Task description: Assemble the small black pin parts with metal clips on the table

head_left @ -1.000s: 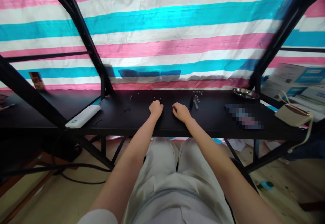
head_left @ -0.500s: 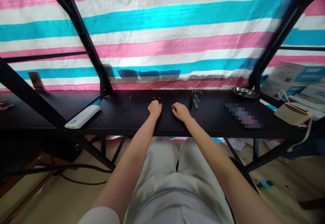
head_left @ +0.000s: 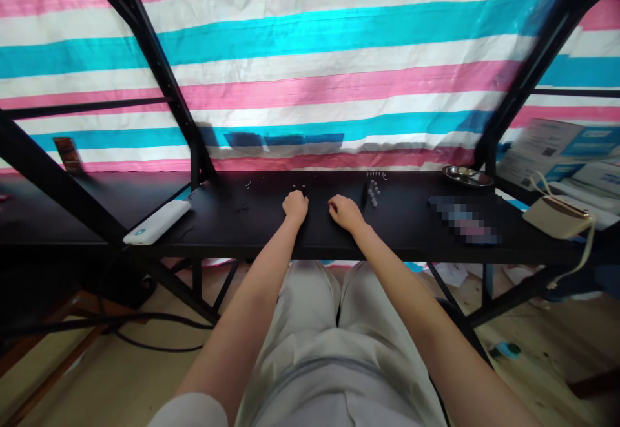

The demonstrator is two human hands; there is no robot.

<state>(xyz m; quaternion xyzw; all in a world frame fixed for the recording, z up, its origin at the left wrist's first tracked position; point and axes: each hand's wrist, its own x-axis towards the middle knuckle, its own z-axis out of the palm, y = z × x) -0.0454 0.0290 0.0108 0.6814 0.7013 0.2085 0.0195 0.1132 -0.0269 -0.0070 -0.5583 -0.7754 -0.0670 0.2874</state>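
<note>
Observation: the person sits at a long black table [head_left: 271, 236] with both forearms reaching across its near edge.

The left hand [head_left: 295, 206] rests on the surface about midway between the near and far edges. Its fingers are drawn together in a loose fist, knuckles up. Whether anything lies inside it cannot be told.

The right hand [head_left: 345, 212] rests just beside it, apart from it, fingers bent down toward the tabletop. Whether the fingertips pinch anything cannot be told.

Two small dark knob-like pieces [head_left: 299, 187] stand just beyond the left hand, toward the far edge, not touching it. A cluster of small silver-tipped upright pieces [head_left: 372, 193] stands near the right hand on its outer side, next to a short dark upright block [head_left: 365, 194].

Also present:
- a white rectangular power bank [head_left: 157, 221] toward the table's left end
- a shallow round steel dish [head_left: 467, 176] by the far edge on the right
- a beige flat pouch with a cord [head_left: 557, 216] at the right end

Assessment: the pieces are tiny and dark against a dark surface. In my judgement they call for a fingertip pinch, with the wrists braced on the table. The upright cluster looks easy to topple with a sideways brush.
</note>
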